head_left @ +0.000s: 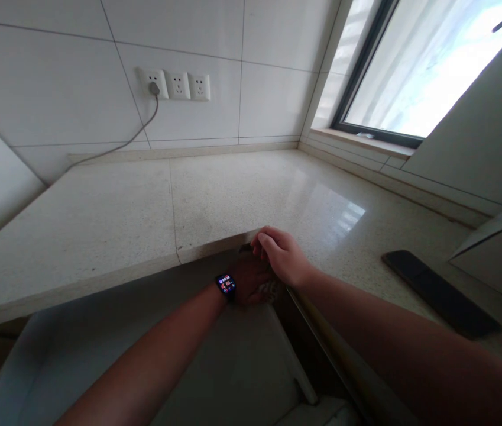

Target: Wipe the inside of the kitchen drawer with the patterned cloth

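Observation:
My left hand [251, 283] is in shadow just below the edge of the pale speckled countertop [233, 189]. Its fingers bend around a pale, patterned thing [270, 290] that is too dark to name. A lit smartwatch [225, 286] sits on my left wrist. Above and slightly right of it, my right hand [281, 254] is at the counter's inner corner. The fingers of that hand are curled inward and closed, and what they hold, if anything, is hidden. A small dark bit [245, 248] shows beside its fingertips. Under both hands is a grey-white cabinet or appliance surface [233, 367].
A dark flat phone-like slab [441, 290] lies on the counter at right, near a pale box-like thing [499, 248]. At the back wall, a plug [154, 88] sits in a socket, its cord [126, 142] trailing left. A window [401, 71] is at upper right.

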